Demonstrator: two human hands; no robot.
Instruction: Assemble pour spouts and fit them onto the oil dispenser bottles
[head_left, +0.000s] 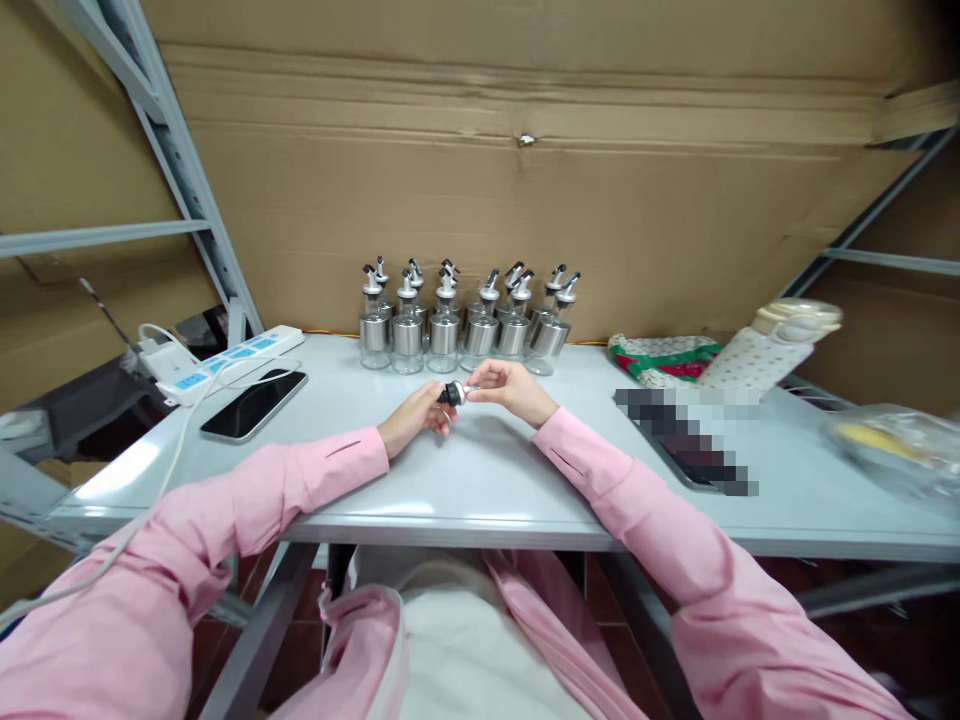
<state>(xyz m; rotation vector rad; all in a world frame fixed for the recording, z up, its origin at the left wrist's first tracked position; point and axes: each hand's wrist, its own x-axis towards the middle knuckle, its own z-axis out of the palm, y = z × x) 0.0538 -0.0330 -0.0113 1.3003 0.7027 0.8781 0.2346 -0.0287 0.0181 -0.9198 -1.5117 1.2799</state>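
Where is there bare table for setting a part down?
Widest: the table between the sleeves, on the near side of the pourer. Smaller: between phone and bottles, and between right hand and dark slab. Crowded: back middle, with bottles; right side, with cloth, flask and bag.

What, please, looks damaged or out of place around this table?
The cardboard behind the bottles has a small, bright, ragged tear near a crease; it looks odd because the surface around it seems unbroken. I see no spill on the table.
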